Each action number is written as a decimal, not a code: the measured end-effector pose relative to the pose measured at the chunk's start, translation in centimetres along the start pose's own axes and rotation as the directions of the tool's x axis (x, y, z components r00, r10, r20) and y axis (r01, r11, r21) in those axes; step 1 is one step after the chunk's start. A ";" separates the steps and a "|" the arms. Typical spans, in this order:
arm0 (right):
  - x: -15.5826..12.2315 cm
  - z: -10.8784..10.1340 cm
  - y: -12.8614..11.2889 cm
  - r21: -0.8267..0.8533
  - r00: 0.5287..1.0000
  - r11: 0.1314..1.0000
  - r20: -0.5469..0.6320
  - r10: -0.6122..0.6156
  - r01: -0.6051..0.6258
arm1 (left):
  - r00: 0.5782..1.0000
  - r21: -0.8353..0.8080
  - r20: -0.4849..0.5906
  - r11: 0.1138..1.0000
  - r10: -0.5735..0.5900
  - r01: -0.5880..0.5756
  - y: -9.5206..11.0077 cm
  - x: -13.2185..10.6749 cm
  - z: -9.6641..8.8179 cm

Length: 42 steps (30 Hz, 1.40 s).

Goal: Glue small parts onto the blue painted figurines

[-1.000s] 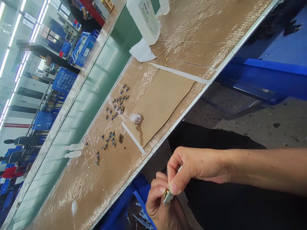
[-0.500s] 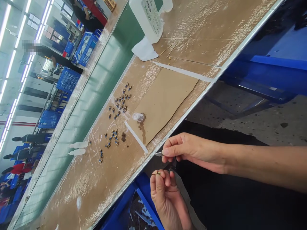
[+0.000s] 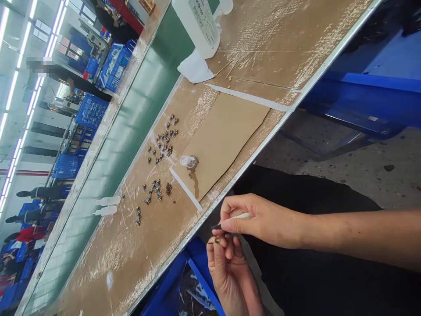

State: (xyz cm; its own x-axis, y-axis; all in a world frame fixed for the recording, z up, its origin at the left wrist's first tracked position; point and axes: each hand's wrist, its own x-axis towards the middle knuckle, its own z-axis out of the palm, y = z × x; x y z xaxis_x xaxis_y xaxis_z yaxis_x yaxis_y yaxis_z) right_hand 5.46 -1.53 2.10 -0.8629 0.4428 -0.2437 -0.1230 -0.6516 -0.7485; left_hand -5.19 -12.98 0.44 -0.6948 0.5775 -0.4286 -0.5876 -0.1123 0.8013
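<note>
Evidently for fine control, the left hand (image 3: 230, 268) is pinching a tiny gold-coloured metallic-looking piece (image 3: 217, 240) in its fingertips, just outside the near edge of the worn brown counter (image 3: 158, 245), and the right hand (image 3: 263, 221) is gripping a slim, pale, dark-ended tool (image 3: 242, 216) close beside it; whether tool and piece are touching, I cannot tell. White tape strips (image 3: 250, 98) are running along two ends of the flat tan card sheet (image 3: 230, 131), presumably anchoring it. Small blue-and-gold parts (image 3: 167, 140) are lying toward the counter's far edge, probably spaced for easy picking

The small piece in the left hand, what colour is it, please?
The small piece looks gold-coloured, best seen in the head view.
</note>
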 end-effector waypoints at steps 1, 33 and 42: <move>0.0 -0.2 0.0 -0.037 0.999 0.999 -0.037 0.028 -0.030 | 0.999 0.004 0.038 1.000 0.024 -0.024 0.1 0.0 0.0; 0.0 0.0 -0.8 0.184 0.946 0.952 0.259 0.193 -0.244 | 0.877 0.182 0.383 0.907 0.290 -0.380 0.3 0.1 -0.9; 0.0 -0.1 -0.6 0.186 0.946 0.953 0.265 0.187 -0.240 | 0.860 0.169 0.405 0.899 0.311 -0.404 0.1 0.1 -1.1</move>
State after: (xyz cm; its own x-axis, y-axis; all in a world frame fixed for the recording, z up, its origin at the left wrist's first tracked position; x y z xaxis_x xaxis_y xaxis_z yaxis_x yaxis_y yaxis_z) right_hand 5.57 -1.07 2.50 -0.9690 0.1342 -0.2073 -0.0010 -0.8415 -0.5403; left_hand -5.81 -13.87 0.06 -0.6122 0.7891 0.0492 -0.1772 -0.1976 0.9641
